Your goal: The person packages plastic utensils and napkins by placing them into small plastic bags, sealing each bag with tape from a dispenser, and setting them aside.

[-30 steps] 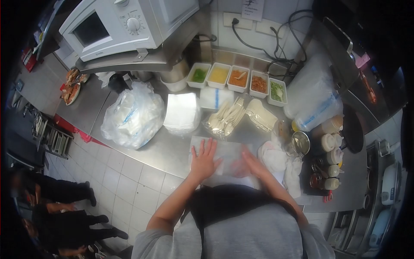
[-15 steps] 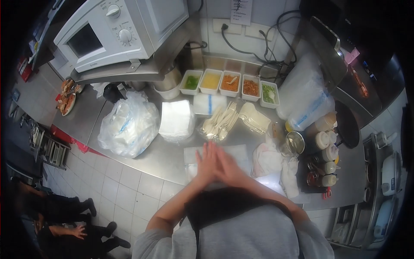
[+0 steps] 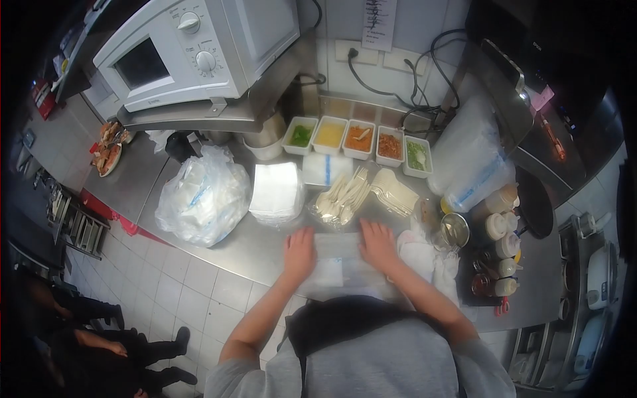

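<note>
- My left hand point(image 3: 299, 253) lies palm down on the left part of a white paper sheet point(image 3: 337, 260), fingers together and roughly flat, gripping nothing.
- My right hand point(image 3: 378, 244) lies palm down on the right part of the same sheet, fingers extended forward and slightly spread, gripping nothing.
- Both forearms run from my body up to the sheet, elbows out, wrists nearly level with the steel worktop point(image 3: 249, 240).
- The paper sheet lies flat at the near edge of the worktop, directly in front of me, between my two hands; a faint blue patch shows near its middle.
- Just beyond the sheet: a clear bag of pale disposable cutlery point(image 3: 343, 193), with a stack of white napkins point(image 3: 277, 190) to its left.
- Further left: a bulging plastic bag point(image 3: 201, 194) of white items.
- At the back: a row of five sauce tubs point(image 3: 359, 140) holding green, yellow, orange, brown and green fillings.
- To the right of my right hand: crumpled white cloths point(image 3: 423, 253), a small metal pot point(image 3: 455, 229) and squeeze bottles point(image 3: 497, 227).
- Above left: a white microwave point(image 3: 192, 46) on a shelf.
</note>
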A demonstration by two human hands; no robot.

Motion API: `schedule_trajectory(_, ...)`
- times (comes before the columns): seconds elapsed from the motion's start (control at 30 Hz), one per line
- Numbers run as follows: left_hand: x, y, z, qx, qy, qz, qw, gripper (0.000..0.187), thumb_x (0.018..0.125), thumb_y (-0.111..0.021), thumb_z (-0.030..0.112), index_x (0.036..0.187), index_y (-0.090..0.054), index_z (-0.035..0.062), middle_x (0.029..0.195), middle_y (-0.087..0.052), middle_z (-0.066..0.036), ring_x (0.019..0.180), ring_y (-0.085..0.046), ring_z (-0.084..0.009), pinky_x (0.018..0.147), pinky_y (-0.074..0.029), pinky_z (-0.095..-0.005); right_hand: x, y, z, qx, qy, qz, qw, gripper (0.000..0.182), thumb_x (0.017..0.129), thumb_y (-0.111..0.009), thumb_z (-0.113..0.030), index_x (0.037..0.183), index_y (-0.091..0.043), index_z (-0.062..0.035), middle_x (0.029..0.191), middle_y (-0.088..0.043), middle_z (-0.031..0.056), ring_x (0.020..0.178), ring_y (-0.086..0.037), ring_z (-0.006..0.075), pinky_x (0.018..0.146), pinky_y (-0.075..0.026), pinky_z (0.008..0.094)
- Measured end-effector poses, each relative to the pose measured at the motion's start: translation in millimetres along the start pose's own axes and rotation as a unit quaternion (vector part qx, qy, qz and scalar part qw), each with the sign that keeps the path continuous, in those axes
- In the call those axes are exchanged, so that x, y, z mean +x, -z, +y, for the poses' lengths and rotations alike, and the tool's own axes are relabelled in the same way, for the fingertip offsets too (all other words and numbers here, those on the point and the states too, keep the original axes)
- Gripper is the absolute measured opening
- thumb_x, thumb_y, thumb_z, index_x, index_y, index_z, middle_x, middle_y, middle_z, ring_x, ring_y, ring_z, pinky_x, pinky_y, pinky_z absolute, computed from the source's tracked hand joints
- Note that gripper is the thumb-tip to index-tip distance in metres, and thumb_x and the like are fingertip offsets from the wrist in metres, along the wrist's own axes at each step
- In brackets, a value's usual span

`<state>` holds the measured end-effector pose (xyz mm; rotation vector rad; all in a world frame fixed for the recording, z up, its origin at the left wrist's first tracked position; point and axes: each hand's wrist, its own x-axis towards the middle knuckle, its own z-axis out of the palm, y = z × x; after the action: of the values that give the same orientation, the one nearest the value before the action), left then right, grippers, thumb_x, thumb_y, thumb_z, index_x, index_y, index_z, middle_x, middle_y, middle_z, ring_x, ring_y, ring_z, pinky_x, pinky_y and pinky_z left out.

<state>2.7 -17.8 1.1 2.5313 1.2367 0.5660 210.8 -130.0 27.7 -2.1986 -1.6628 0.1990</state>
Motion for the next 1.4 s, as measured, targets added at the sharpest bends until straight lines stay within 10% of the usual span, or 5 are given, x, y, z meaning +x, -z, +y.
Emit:
schedule_trajectory(0.07,14.8,6.3,1.4,-0.038,-0.145,-0.053,0.987,0.041,0.079,-0.057,0.012,0.12,-0.051,0.0087,0.117,-0.051,-0.011,0.114,-0.046,-0.0292,0.097,-0.032,-0.0455,17.4,5.2,7.7,-0.031,0.054,-0.081,0.995,0.042,0.077,-0.061,-0.023,0.115,-0.056,-0.0064,0.114,-0.056,0.0129,0.112,-0.047,0.0325,0.092,-0.032,0.0523)
schedule_trajectory(0.27,45.5,26.5,8.5,-0.111,-0.252,-0.109,0.955,0.027,0.08,-0.066,0.019,0.103,-0.06,0.0086,0.103,-0.058,-0.009,0.1,-0.053,-0.0259,0.087,-0.039,-0.0395,44.4,48.6,4.3,0.139,0.098,-0.153,0.974,0.007,0.069,-0.065,-0.011,0.073,-0.067,-0.006,0.082,-0.063,0.0102,0.078,-0.06,0.0261,0.076,-0.046,0.0369)
schedule_trajectory(0.67,57.7,130.6,27.2,-0.38,-0.149,-0.114,0.906,0.015,0.077,-0.072,0.01,0.084,-0.062,0.002,0.079,-0.063,-0.006,0.074,-0.059,-0.0164,0.07,-0.046,-0.0278,45.1,175.9,-59.7,0.271,0.181,-0.035,0.945,0.008,0.076,-0.069,-0.009,0.079,-0.067,-0.0013,0.076,-0.063,0.0071,0.075,-0.06,0.0166,0.071,-0.045,0.0289)
schedule_trajectory(1.1,42.3,185.6,-3.4,-0.285,-0.145,-0.006,0.948,0.008,0.075,-0.069,0.004,0.081,-0.065,0.0021,0.081,-0.064,-0.007,0.075,-0.06,-0.016,0.069,-0.046,-0.0274,55.2,166.1,-52.3,0.278,0.171,0.022,0.945,0.009,0.078,-0.068,-0.009,0.081,-0.066,-0.0014,0.08,-0.065,0.0069,0.079,-0.061,0.017,0.075,-0.046,0.0279)
schedule_trajectory(1.4,-38.3,106.4,-12.4,-0.319,-0.101,-0.262,0.905,0.022,0.081,-0.063,0.009,0.102,-0.062,0.0028,0.108,-0.062,-0.014,0.1,-0.059,-0.03,0.087,-0.045,-0.0363,-24.3,90.1,-6.7,0.242,0.208,-0.288,0.903,0.017,0.081,-0.067,-0.017,0.093,-0.068,-0.0053,0.096,-0.067,0.0111,0.09,-0.063,0.0231,0.081,-0.048,0.0326)
